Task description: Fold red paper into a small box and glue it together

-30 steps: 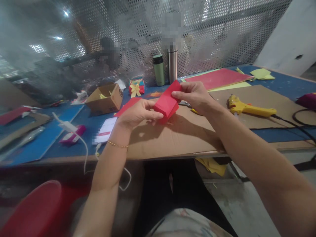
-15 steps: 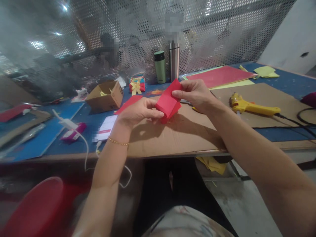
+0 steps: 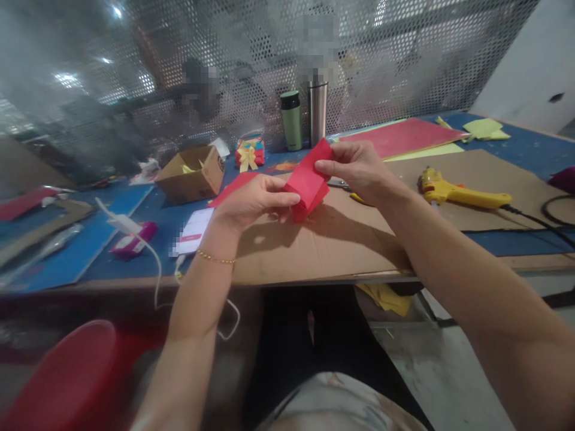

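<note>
From my remote post I'm looking into what appears to be a papercraft workshop: a glue gun [image 3: 476, 196] lies at three o'clock on cardboard [image 3: 498, 170] covering a blue workbench [image 3: 498, 244], with coloured paper sheets [image 3: 404, 137] at two. I see a perforated metal screen [image 3: 404, 84] towards twelve, a red stool [image 3: 67, 383] at eight, and bare concrete floor [image 3: 449, 383] at four.

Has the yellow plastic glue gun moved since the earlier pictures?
No: the yellow plastic glue gun lies on the same spot of the brown cardboard sheet beneath it.
</note>
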`<state>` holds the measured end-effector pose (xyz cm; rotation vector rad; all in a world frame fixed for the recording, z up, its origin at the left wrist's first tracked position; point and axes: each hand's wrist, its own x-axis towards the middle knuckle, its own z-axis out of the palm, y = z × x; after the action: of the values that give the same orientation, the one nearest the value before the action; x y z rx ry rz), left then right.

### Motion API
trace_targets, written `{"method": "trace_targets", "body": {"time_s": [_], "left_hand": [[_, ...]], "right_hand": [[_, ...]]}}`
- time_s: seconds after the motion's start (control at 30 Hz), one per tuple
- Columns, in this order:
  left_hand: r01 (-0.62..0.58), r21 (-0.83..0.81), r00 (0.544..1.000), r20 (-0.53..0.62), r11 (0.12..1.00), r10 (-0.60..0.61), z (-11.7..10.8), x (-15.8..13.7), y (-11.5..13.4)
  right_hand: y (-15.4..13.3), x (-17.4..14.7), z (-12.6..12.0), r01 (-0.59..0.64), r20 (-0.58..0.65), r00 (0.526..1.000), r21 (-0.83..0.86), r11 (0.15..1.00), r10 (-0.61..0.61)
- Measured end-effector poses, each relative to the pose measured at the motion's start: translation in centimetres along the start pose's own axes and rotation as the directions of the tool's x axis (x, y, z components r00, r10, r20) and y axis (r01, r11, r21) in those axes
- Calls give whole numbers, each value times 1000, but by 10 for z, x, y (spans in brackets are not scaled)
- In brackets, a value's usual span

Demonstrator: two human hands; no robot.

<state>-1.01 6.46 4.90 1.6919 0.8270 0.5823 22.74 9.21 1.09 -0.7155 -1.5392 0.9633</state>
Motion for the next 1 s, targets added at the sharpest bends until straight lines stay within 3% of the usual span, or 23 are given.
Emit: {"method": "trace_targets", "body": {"time_s": [0.37,0.77,1.0], "left_hand": [[42,22,994,-101,999,-39,0,1,0],[16,130,993,-121,991,0,2,1,-1],[63,156,994,-98,986,-48,2,1,2]], "right_hand": [[-3,1,0,19,-2,1000,27,999,-19],[1,0,-1,7,28,1000,-14,1000,-6],[2,1,3,1,5,1000,-6,1000,-1]]}}
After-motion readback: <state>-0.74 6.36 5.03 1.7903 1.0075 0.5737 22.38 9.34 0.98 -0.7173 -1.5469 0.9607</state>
